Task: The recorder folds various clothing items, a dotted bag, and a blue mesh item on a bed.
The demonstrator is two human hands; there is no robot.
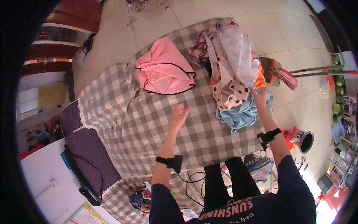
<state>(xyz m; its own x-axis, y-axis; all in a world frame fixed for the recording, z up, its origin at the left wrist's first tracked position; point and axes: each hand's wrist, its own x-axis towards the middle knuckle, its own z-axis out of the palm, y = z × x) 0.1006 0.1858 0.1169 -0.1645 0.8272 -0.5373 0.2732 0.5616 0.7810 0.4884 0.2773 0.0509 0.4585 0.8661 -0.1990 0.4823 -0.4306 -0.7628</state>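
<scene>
A heap of clothes lies on the checked cloth. In it are a whitish garment, a polka-dot fabric, a pink plaid garment, an orange piece and a light blue garment. My right hand touches the heap's right side near the orange piece; whether its fingers grip fabric is unclear. My left hand hovers over the cloth, empty, thumb and fingers apart. Beyond it lies a pink drawstring bag with black cord edging.
To the right on the tiled floor are a red brush head on a long pole, a dark-mouthed bin and a row of green fruits. A dark purple cushion is at the left. Black cables hang below the cloth's near edge.
</scene>
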